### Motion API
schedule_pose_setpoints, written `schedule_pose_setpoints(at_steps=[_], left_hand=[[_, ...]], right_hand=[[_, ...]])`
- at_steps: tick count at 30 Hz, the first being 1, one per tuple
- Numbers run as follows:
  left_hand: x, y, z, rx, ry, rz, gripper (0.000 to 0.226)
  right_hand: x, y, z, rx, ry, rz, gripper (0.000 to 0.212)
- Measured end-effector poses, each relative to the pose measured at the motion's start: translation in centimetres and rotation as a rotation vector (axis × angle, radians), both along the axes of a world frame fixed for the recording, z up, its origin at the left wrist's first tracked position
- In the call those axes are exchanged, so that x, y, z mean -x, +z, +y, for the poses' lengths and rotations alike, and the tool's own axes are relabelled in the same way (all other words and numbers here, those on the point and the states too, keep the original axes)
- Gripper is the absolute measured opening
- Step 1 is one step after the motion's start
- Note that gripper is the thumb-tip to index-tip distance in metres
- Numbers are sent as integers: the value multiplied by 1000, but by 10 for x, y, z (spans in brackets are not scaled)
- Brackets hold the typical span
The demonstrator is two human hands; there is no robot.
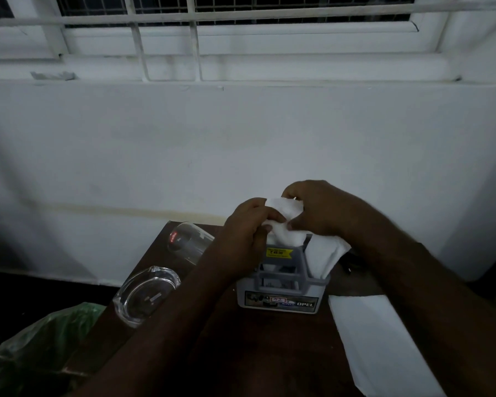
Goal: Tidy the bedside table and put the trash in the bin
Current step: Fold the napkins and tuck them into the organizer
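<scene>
A white tissue (pixel 285 222) is held from both sides over a grey plastic holder (pixel 281 285) labelled OPEL, which stands on the dark wooden bedside table (pixel 269 345). My left hand (pixel 245 236) pinches the tissue's left edge and my right hand (pixel 318 209) grips its top right. The tissue's lower part sits inside the holder, and more white tissue (pixel 327 256) spills over the holder's right side. A bin lined with a green plastic bag (pixel 38 342) is at the table's lower left.
A clear drinking glass (pixel 188 242) stands at the table's back left, with a clear glass ashtray (pixel 145 293) in front of it. A flat white paper sheet (pixel 381 342) lies on the table's right. A white wall and barred window are behind.
</scene>
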State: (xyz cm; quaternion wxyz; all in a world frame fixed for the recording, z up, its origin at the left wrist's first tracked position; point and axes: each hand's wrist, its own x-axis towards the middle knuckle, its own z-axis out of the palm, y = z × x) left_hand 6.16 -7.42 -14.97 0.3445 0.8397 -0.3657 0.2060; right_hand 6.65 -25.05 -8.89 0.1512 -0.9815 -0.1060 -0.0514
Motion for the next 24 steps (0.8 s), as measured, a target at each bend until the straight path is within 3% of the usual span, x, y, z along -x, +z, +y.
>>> schedule_pose_setpoints(at_steps=[3, 7, 12, 14, 17, 20, 22, 24], left_hand=[[2, -4, -1, 36, 25, 59, 28], [0, -3, -2, 53, 89, 32, 21], [2, -2, -2, -36, 75, 88, 18], [10, 4, -2, 5, 144, 25, 25], [32, 26, -7, 183, 184, -214, 25], [64, 40, -27, 243, 0, -345, 14], [91, 28, -46, 119, -228, -267, 8], [113, -4, -63, -56, -353, -97, 14]], right_hand=[[-2, -12, 2, 87, -17, 9, 51], [-5, -14, 0, 56, -54, -59, 49], [3, 0, -2, 53, -28, 65, 66], [14, 22, -9, -74, -51, 6, 64], [36, 60, -35, -212, -126, -242, 46], [69, 68, -69, -164, -158, -407, 29], [91, 44, -86, -164, -98, -389, 21], [109, 1, -100, -116, -46, -240, 24]])
